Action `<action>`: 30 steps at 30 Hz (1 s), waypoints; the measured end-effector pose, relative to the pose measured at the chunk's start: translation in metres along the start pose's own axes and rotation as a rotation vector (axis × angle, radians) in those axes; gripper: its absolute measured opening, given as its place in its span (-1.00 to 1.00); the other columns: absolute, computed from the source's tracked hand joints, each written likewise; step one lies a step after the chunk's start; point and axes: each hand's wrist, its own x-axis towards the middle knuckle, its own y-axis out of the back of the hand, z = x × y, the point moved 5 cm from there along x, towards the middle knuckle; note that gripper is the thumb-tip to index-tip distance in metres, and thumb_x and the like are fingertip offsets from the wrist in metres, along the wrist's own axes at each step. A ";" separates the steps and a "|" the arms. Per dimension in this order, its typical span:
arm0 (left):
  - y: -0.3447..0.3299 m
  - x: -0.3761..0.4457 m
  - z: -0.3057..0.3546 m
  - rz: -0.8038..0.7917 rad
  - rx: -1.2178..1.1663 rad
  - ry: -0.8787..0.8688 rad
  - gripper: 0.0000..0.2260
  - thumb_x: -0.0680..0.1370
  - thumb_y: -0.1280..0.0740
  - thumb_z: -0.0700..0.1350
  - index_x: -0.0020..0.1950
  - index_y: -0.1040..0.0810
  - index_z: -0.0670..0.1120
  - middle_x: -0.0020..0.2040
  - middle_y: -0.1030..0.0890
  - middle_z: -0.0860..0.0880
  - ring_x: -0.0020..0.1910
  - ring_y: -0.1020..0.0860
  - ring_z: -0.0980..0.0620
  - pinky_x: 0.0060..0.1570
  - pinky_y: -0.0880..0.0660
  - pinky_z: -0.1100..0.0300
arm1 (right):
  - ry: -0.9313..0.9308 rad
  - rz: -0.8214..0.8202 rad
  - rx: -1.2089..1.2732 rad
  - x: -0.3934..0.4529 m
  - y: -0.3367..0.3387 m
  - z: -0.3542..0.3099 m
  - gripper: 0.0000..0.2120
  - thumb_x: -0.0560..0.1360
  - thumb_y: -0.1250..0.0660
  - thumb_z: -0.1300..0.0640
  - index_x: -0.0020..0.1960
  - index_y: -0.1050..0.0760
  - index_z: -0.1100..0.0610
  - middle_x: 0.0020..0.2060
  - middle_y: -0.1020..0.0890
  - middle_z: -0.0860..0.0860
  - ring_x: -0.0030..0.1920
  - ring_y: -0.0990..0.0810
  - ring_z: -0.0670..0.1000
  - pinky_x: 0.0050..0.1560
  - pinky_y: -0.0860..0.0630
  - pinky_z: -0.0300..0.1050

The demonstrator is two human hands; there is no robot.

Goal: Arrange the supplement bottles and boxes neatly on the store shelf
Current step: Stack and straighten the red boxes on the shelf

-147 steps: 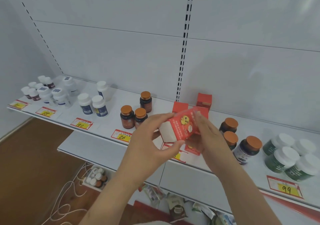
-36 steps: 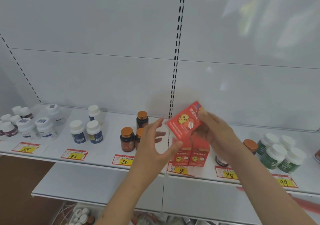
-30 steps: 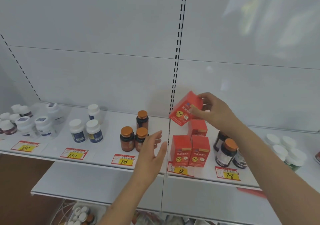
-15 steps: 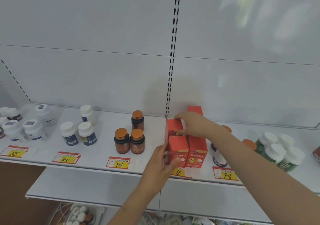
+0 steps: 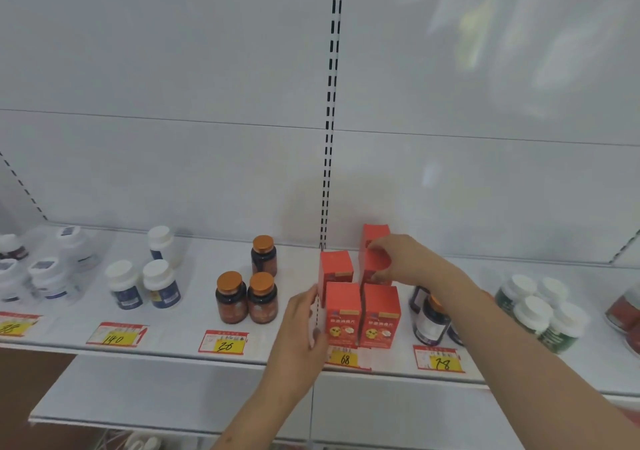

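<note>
Right hand [image 5: 403, 259] grip holds the rear red box [image 5: 374, 259]; left hand [image 5: 304, 328], fingers straight, presses the front-edge box [image 5: 343, 314] on the shelf [image 5: 173, 342].

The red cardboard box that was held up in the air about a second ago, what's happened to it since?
The right hand brought the red cardboard box down onto the white shelf and grips it there; the left hand moved against the front-left box. The bottles stayed put.
</note>
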 end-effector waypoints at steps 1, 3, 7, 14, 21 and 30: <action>0.007 -0.002 0.005 0.071 0.043 -0.025 -0.48 0.63 -0.25 -0.20 0.51 -0.19 0.17 0.35 -0.31 0.28 0.36 -0.37 0.24 0.33 -0.38 0.29 | 0.002 0.026 0.005 -0.003 0.004 0.002 -0.44 0.41 -0.51 0.02 0.36 -0.46 0.05 0.25 -0.56 -0.02 0.19 -0.54 0.02 0.16 -0.50 -0.10; 0.019 -0.002 0.020 0.177 0.058 -0.083 -0.51 0.62 -0.23 -0.23 0.50 -0.26 0.11 0.38 -0.34 0.22 0.35 -0.38 0.24 0.29 -0.38 0.30 | -0.005 0.136 0.043 -0.014 0.019 0.007 -0.47 0.39 -0.53 0.01 0.32 -0.48 0.01 0.19 -0.57 -0.05 0.19 -0.54 0.01 0.17 -0.48 -0.10; 0.040 0.012 0.064 0.164 -0.220 -0.048 -0.74 0.64 -0.23 0.02 0.34 -0.41 0.19 0.30 -0.49 0.21 0.24 -0.50 0.29 0.10 -0.43 0.45 | -0.051 0.465 0.720 -0.070 0.050 0.012 -0.61 0.45 -0.51 0.05 0.24 -0.50 -0.08 0.12 -0.62 -0.18 0.14 -0.58 -0.12 0.15 -0.46 -0.15; 0.047 0.031 0.109 -0.278 -0.529 0.221 -0.58 0.56 -0.26 0.20 0.20 -0.62 -0.09 0.05 -0.72 -0.09 0.02 -0.70 -0.10 0.10 -0.61 -0.01 | 0.184 0.295 1.072 -0.122 0.039 -0.020 -0.62 0.47 -0.42 0.18 0.20 -0.52 -0.15 0.13 -0.65 -0.29 0.21 -0.56 -0.28 0.02 -0.55 -0.38; 0.046 0.019 0.108 -0.160 -0.469 0.001 -0.52 0.44 -0.51 -0.01 0.33 -0.50 0.09 0.17 -0.64 0.17 0.14 -0.63 0.18 -0.03 -0.62 0.24 | 0.053 0.178 1.299 -0.130 0.025 -0.015 -0.52 0.49 -0.34 -0.22 0.39 -0.44 -0.18 0.26 -0.62 -0.06 0.26 -0.60 0.02 0.28 -0.52 0.09; 0.034 0.001 0.114 -0.290 -0.522 0.065 -0.44 0.45 -0.42 0.24 0.41 -0.38 0.19 0.36 -0.52 0.10 0.24 -0.59 0.14 0.12 -0.59 0.19 | 0.061 0.316 1.218 -0.132 0.025 -0.020 -0.64 0.53 -0.26 -0.14 0.30 -0.49 -0.11 -0.04 -0.72 0.00 0.04 -0.71 0.01 0.15 -0.61 -0.02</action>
